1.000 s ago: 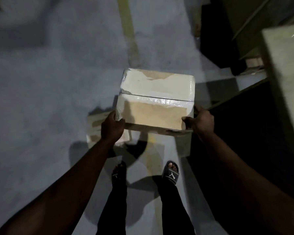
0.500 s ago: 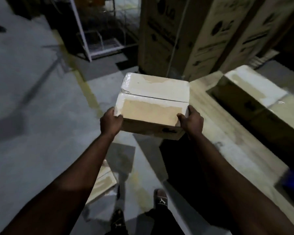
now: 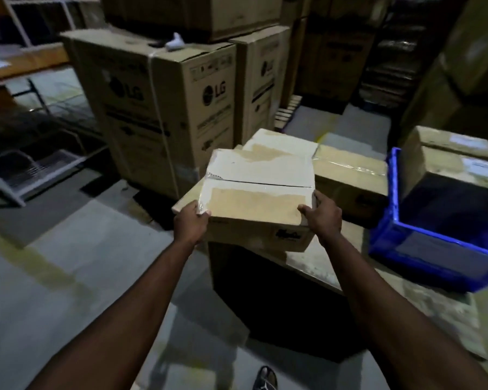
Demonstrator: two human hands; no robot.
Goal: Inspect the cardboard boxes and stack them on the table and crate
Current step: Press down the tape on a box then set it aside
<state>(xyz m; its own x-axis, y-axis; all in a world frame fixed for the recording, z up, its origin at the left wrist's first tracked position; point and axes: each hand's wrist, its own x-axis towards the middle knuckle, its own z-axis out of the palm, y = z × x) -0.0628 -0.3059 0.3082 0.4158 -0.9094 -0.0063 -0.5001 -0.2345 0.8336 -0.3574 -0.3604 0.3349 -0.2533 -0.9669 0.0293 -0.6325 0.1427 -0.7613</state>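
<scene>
Cardboard box (image 3: 258, 192), taped, top label half-torn, held by both hands.

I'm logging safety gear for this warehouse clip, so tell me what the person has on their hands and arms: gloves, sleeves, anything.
Nothing shows on either. The left hand and right hand are bare, with no gloves, and the left forearm and right forearm are uncovered to the frame's edge: no sleeves, watch or bands visible. Rings cannot be told in the dim light.
</scene>
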